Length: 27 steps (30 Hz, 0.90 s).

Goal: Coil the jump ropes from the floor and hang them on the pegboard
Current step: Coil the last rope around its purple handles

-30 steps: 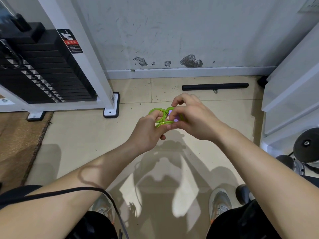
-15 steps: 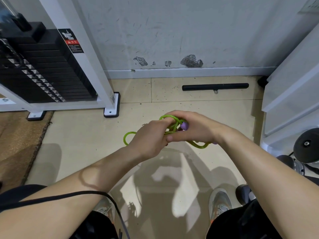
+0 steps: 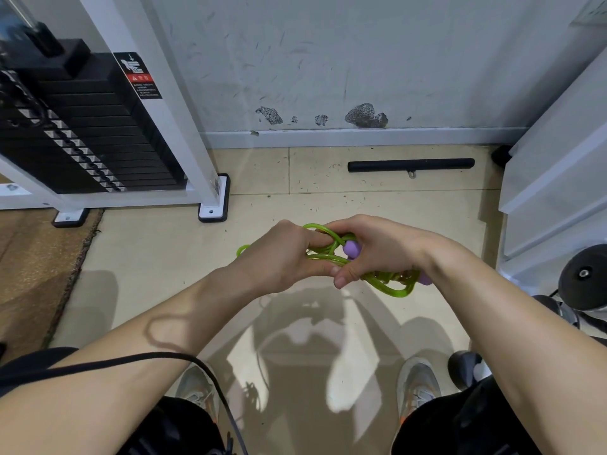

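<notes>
Item under handling: one green jump rope (image 3: 399, 292), held at waist height above the tiled floor (image 3: 157, 257), bunched between both hands. The left hand (image 3: 282, 257) has its fingers curled round the loops on its side. The right hand (image 3: 381, 247) grips the rest of the bundle together with a purple handle (image 3: 351, 248); a second purple end (image 3: 425, 280) shows at 4 o'clock of that hand. Judged light, smooth and springy: the tubing looks glossy, and loops stand proud at 9 and 5 o'clock, so the coil is likely to spring open unless it is pinched where the strands cross, close to the handles. Clearances: weight-stack machine (image 3: 92, 142) at 10 o'clock with its foot (image 3: 213, 205) near; black bar (image 3: 410, 165) on the floor at 12 o'clock by the wall; white frame (image 3: 558, 192) and a round weight (image 3: 584, 277) close at 3 o'clock; mat edge (image 3: 78, 257) at 9 o'clock. Open floor lies directly beneath the hands. No pegboard is in view.
</notes>
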Tool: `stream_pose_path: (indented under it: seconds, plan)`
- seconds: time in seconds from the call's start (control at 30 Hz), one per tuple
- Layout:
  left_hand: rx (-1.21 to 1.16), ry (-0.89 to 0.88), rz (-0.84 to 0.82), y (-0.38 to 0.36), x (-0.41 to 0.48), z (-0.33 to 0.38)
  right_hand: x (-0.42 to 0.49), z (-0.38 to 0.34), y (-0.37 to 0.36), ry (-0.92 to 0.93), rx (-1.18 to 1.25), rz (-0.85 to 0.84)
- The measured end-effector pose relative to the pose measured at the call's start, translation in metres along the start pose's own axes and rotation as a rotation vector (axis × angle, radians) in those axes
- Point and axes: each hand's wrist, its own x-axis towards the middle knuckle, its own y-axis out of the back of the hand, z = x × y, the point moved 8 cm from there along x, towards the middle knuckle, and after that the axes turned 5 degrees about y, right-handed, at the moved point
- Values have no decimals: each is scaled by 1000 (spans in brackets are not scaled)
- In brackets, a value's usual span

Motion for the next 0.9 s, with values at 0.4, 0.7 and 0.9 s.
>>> stream_pose_path:
  seconds: [0.4,0.7,0.9]
  plan:
    - [-201,21,-226,0,-9,4,6,10,-2,23,35,17]
    - [-357,116,-11,12,-6,-5,9,10,0,34,112,139]
    - [-360,78,-63,14,-10,7,9,4,5,40,205,209]
